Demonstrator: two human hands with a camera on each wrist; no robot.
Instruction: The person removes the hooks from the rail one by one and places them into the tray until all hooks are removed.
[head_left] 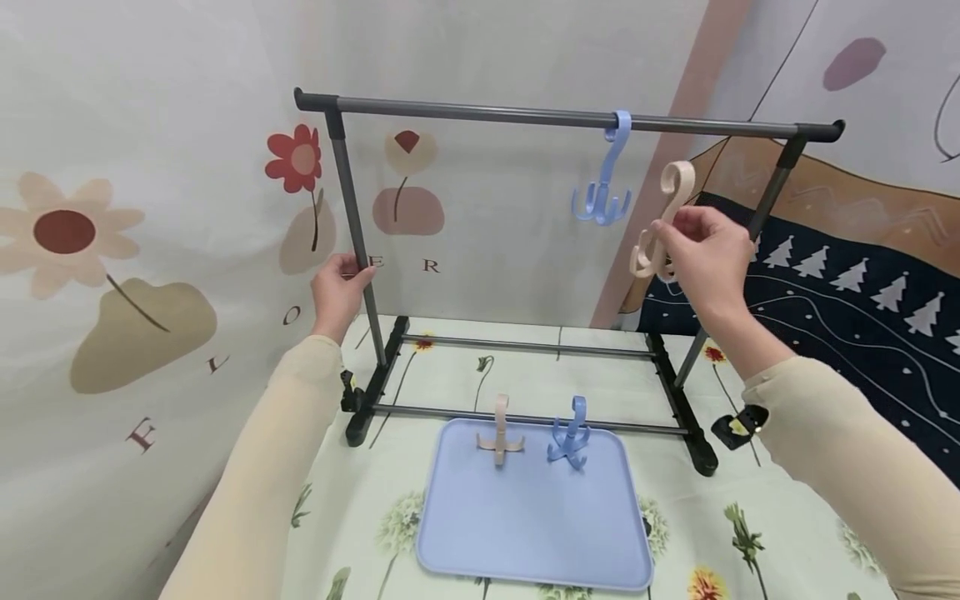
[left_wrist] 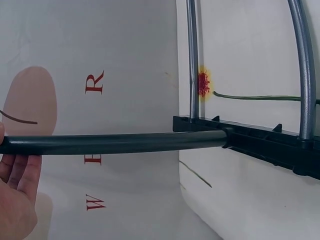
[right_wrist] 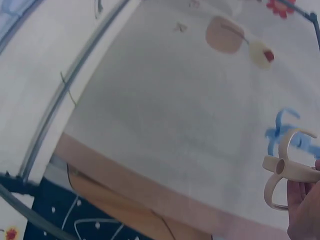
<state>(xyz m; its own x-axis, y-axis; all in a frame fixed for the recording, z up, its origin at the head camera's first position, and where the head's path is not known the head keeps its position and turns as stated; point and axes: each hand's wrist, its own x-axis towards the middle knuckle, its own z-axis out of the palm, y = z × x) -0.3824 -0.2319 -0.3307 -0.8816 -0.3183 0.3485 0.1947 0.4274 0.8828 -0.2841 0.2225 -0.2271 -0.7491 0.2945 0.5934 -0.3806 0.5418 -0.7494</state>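
My left hand (head_left: pixel 337 293) holds the left upright of a dark metal rack (head_left: pixel 480 112), thumb on one side and fingers behind; the left wrist view shows its fingers (left_wrist: pixel 31 175) against the post. In my right hand (head_left: pixel 708 254) a beige multi-prong hook (head_left: pixel 677 185) is pinched upright, its curved top just below the rail and apart from it. The prongs of this hook (right_wrist: pixel 281 166) also show in the right wrist view. To its left a blue hook (head_left: pixel 617 150) hangs from the rail, its prongs pointing up.
A blue tray (head_left: pixel 525 517) lies on the floral cloth in front of the rack. On it are a beige hook (head_left: pixel 501 433) and another blue hook (head_left: pixel 573 433). Black feet (head_left: pixel 678 400) and two lower bars form the rack's base. Printed fabric (head_left: pixel 510 217) hangs behind.
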